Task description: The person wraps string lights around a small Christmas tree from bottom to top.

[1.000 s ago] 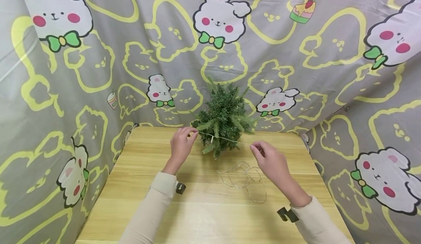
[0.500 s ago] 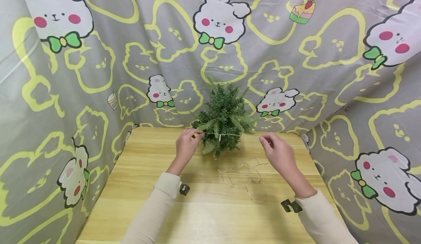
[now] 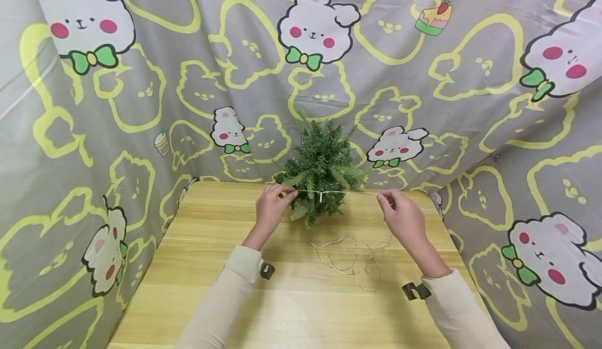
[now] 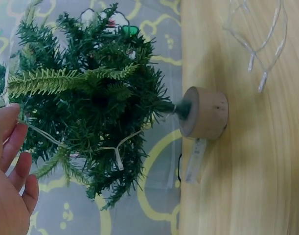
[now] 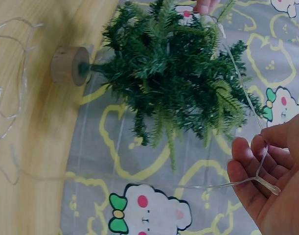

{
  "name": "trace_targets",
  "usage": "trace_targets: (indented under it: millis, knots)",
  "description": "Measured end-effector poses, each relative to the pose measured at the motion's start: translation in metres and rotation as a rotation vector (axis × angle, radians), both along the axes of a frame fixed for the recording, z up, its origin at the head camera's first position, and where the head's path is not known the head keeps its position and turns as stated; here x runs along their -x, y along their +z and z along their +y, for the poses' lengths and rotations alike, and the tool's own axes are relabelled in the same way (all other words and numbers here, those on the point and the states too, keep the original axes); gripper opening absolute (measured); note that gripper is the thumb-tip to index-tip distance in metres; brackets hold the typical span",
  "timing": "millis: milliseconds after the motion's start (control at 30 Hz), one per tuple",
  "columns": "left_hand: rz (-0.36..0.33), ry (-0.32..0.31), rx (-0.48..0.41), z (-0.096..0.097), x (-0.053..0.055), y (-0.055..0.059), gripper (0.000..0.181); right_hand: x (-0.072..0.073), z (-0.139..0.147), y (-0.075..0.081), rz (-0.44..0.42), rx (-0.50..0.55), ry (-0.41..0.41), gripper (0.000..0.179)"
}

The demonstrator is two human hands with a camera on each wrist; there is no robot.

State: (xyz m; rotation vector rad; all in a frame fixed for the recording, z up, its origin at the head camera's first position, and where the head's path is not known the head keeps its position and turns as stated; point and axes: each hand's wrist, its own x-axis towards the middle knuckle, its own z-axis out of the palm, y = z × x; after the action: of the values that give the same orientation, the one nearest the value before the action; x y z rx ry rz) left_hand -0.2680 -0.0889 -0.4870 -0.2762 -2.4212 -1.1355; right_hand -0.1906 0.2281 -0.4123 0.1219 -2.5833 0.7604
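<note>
A small green artificial Christmas tree (image 3: 324,161) stands upright at the back of the table on a round wooden base (image 4: 208,112). In front of its lower branches, a thin clear light string (image 5: 242,83) stretches almost level between both hands, a small bulb (image 4: 119,159) hanging midway. My left hand (image 3: 273,207) pinches the wire at the tree's left side. To the right of the tree, my right hand (image 3: 405,217) pinches it between thumb and forefinger. In the right wrist view, more wire and another bulb (image 5: 269,186) cross the right palm and fingers.
The string's remaining loops lie loosely on the wooden table (image 3: 202,286), in front of the tree and between the forearms. A grey curtain (image 3: 263,93) printed with cartoon rabbits hangs close behind the tree and along both sides.
Both hands have shifted right, the right hand farther and slightly up. The wire between them has gone from slanting to nearly level, and its bulb has moved right across the tree.
</note>
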Motion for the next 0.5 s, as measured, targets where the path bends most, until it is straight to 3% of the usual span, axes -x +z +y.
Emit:
trace_targets:
  millis: [267,500]
  knots:
    - [-0.003,-0.010,0.017,-0.003,-0.002,-0.001,0.019,0.005,0.001,-0.011,-0.049,0.011,-0.008,0.027]
    - [-0.009,-0.006,-0.009,-0.008,-0.015,0.001,0.018,0.006,0.000,-0.013,-0.048,0.018,-0.007,0.028]
